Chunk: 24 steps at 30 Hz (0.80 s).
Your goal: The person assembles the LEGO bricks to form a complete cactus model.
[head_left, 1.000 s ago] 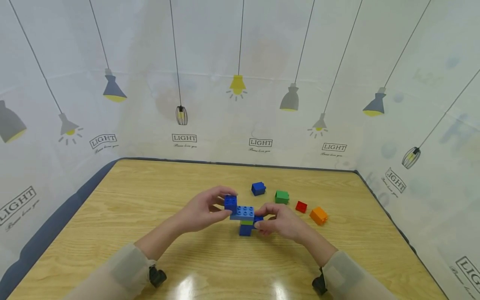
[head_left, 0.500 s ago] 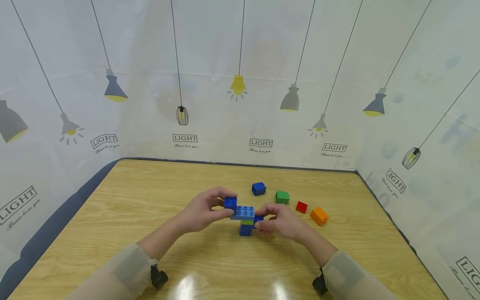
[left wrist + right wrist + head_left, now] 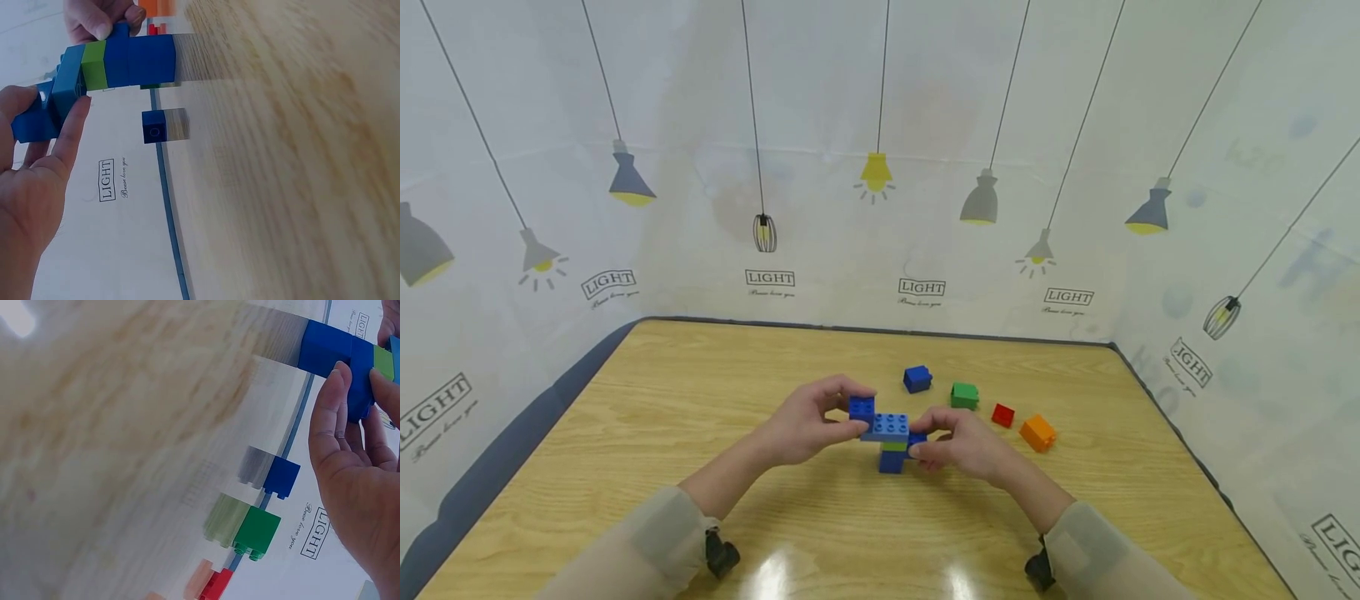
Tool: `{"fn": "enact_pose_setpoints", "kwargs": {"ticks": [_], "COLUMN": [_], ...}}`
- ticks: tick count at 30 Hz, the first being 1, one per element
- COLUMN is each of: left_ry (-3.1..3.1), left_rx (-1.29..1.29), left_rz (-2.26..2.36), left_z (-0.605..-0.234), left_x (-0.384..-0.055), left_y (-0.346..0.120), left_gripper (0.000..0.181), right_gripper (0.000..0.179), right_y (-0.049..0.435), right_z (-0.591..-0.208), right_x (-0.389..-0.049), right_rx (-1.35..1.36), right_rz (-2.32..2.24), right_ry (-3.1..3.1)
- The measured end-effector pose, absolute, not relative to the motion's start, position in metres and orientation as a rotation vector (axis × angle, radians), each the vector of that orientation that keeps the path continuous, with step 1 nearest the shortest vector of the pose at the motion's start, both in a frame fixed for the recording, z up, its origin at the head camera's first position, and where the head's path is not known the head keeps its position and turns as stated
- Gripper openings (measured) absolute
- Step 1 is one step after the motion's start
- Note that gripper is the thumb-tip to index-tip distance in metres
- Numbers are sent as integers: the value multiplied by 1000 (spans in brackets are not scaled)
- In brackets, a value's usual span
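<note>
A small tower of toy building bricks stands on the table between both hands. At its top left sits a dark blue brick (image 3: 862, 407), on one end of a lighter blue brick (image 3: 891, 427). Below that come a lime green brick (image 3: 892, 447) and a dark blue base brick (image 3: 891, 462). My left hand (image 3: 808, 421) pinches the top dark blue brick between thumb and fingers. My right hand (image 3: 958, 446) pinches a dark blue brick (image 3: 360, 378) that juts out to the right under the lighter blue one.
Loose bricks lie on the wooden table (image 3: 715, 517) behind and right of the tower: blue (image 3: 917, 379), green (image 3: 964, 395), red (image 3: 1003, 415) and orange (image 3: 1037, 433). A pale wall covering printed with lamps (image 3: 876, 171) rises behind the table's far edge.
Both hands keep their grips with almost no movement. The tower and loose bricks stay where they were; the head view shifts very slightly.
</note>
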<state>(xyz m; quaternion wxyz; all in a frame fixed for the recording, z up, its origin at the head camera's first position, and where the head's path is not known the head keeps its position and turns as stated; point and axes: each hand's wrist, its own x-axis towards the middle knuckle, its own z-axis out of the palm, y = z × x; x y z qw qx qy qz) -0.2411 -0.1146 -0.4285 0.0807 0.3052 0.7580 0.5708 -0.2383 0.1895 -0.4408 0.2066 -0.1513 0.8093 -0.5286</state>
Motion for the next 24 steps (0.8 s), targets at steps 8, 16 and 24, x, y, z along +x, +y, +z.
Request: {"fn": "enact_pose_setpoints", "kwargs": {"ticks": [8, 16, 24], "left_ry": [2255, 2155, 2154], "left_rx": [817, 741, 702], "left_rz": [1728, 1865, 1898], "left_z": [-427, -428, -429], "left_x": [-239, -236, -237], "left_y": [-109, -104, -101], "left_gripper": [30, 27, 28], "right_gripper": [31, 30, 31], "right_y": [189, 190, 190], "right_z": [-439, -440, -439], "right_x": [-238, -239, -238], "right_rx": [-424, -434, -431], "right_rz": [-1473, -1481, -1478], "right_ry": [2250, 2238, 2235]}}
